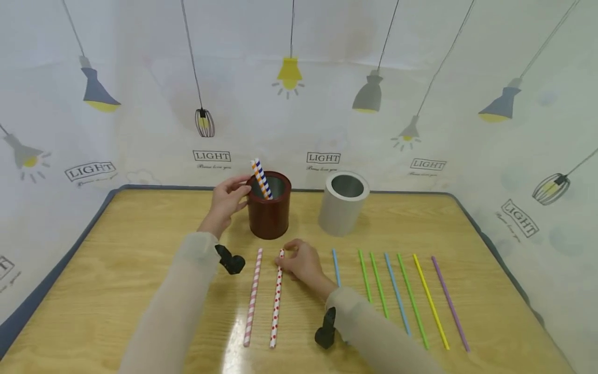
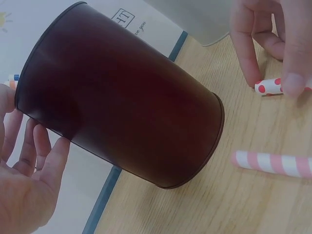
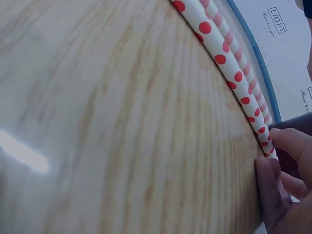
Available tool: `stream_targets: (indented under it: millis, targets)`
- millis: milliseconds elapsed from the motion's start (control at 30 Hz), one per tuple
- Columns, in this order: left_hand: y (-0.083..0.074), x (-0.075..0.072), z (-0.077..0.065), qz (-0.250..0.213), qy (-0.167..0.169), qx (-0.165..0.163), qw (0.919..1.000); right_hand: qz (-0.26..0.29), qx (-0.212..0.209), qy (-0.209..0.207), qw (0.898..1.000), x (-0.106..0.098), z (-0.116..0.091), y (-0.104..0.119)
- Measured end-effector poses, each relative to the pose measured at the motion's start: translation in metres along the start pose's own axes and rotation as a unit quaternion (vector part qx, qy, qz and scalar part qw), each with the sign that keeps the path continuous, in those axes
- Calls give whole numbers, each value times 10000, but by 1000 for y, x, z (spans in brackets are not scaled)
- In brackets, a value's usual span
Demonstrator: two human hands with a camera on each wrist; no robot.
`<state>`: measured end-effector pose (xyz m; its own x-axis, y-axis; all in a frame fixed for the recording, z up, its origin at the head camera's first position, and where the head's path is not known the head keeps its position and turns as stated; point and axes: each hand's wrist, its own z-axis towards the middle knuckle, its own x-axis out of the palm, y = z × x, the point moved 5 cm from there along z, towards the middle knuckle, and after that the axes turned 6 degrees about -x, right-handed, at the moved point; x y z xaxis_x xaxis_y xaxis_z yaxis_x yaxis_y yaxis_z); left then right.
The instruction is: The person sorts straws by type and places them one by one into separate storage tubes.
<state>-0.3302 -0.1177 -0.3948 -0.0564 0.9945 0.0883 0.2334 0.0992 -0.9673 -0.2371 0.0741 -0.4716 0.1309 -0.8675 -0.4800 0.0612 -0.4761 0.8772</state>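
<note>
My left hand (image 1: 226, 201) grips the dark red cylindrical holder (image 1: 269, 218) at its upper left side, close to the rim. Two striped paper straws (image 1: 262, 179), one orange and white, one blue and white, lean inside that holder. With thumb and fingers, my right hand (image 1: 303, 264) pinches the far end of a white paper straw with red dots (image 1: 276, 306), which lies along the table. Left of it lies a pink-and-white striped straw (image 1: 254, 296). In the right wrist view, the fingertips (image 3: 265, 170) meet the end of the dotted straw (image 3: 237, 78).
A white cylindrical holder (image 1: 343, 208) stands right of the dark red one. Several plain straws lie in a row at the right: blue, green, a yellow straw (image 1: 431, 301) and a purple straw (image 1: 450, 304). Behind the wooden table (image 1: 140, 249) rises a lamp-patterned backdrop (image 1: 252, 78).
</note>
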Motion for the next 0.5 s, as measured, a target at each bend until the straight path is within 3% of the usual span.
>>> stream_targets:
  millis: [300, 500]
  targets:
    - [10, -2, -1, 22, -63, -81, 9999, -165, -196, 47, 9997, 4, -7, 1]
    - [4, 0, 2, 45, -22, 117, 9999, 214, -227, -119, 9994, 2, -7, 5]
